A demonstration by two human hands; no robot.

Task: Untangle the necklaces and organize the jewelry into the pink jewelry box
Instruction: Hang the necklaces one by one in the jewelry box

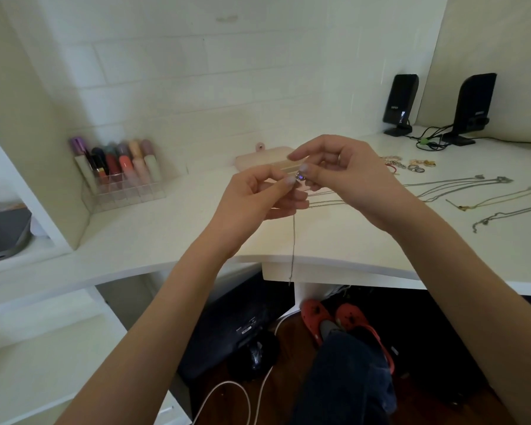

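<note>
Both hands are raised over the white desk point(178, 234) and pinch one silver necklace. My left hand point(261, 194) grips its chain point(293, 246), which hangs straight down past the desk edge. My right hand point(341, 170) pinches the small purple pendant point(300, 176) between thumb and finger. The pink jewelry box point(262, 159) lies shut on the desk just behind my hands, partly hidden by them. Several more necklaces point(460, 187) lie stretched out on the desk to the right. A cluster of rings and small jewelry point(411, 165) sits behind them.
A clear organizer of lipsticks point(120, 173) stands at the left by a shelf wall. Two black speakers point(436, 105) with cables stand at the back right. Under the desk are a black device point(227, 329), white cables and red shoes point(344, 320).
</note>
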